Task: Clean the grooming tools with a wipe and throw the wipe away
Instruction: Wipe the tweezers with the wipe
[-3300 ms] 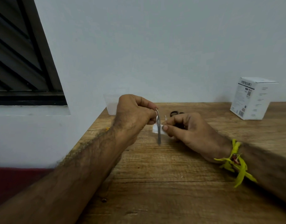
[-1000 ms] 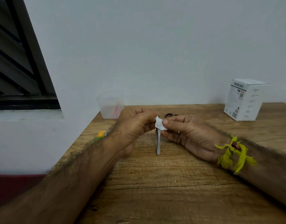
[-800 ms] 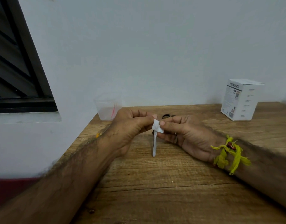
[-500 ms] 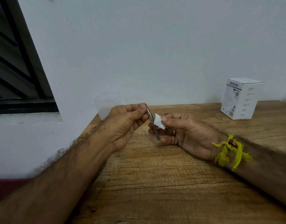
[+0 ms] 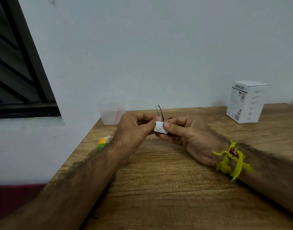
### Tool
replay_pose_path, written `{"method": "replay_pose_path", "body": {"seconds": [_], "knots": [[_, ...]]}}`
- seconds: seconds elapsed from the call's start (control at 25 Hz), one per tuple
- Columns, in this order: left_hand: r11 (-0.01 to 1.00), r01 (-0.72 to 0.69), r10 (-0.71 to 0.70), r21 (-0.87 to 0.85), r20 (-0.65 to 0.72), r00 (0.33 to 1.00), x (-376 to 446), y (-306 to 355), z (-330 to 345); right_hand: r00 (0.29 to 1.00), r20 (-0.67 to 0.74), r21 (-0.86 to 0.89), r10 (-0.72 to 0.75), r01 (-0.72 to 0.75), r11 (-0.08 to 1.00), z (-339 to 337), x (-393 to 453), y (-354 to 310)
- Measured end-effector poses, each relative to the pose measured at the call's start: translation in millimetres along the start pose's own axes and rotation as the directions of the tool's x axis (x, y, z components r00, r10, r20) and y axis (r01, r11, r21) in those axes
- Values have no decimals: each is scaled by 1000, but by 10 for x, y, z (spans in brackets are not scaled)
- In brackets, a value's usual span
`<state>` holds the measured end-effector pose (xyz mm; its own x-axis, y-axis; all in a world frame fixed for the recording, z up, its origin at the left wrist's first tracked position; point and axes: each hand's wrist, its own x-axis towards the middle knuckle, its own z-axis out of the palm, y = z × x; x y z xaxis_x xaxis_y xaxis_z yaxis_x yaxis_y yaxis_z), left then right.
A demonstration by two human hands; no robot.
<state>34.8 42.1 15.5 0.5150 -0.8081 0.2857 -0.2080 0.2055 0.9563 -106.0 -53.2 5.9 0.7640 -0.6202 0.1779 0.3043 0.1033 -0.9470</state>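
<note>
The tweezers (image 5: 159, 111) are held upright above the counter (image 5: 159, 180), tips up, their lower part hidden between both hands. The left hand (image 5: 134, 130) is curled round them. The wipe (image 5: 160, 127) is pinched against them by the right hand (image 5: 189, 135).

Both forearms reaching forward over bench (image 5: 159, 188), hands meeting at centre. Left hand (image 5: 134, 128) curling fingers, pinching tweezers (image 5: 159, 110). Right hand (image 5: 187, 133) pinching wipe (image 5: 160, 127) between thumb and fingers, yellow band (image 5: 232, 161) circling wrist.
</note>
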Motion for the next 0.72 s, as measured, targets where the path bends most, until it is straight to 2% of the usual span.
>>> {"method": "replay_pose_path", "body": {"seconds": [0.24, 0.4, 0.52, 0.64, 0.72], "knots": [[999, -47, 48, 27, -25, 999, -13, 5, 2, 1000, 12, -31, -8, 8, 999, -5, 15, 31], [998, -54, 57, 34, -101, 993, -13, 12, 14, 1000, 12, -37, -12, 13, 999, 6, 2, 39], [998, -60, 61, 12, -169, 984, 15, 30, 1, 991, -135, -2, -27, 27, 1000, -22, 33, -2], [999, -49, 49, -5, -94, 994, -35, 32, 43, 936, -352, 89, 0, 33, 995, -86, 79, -47], [997, -73, 74, 38, -41, 996, -66, -7, 109, 923, -385, 94, 1, 37, 995, -107, 87, -48]]}}
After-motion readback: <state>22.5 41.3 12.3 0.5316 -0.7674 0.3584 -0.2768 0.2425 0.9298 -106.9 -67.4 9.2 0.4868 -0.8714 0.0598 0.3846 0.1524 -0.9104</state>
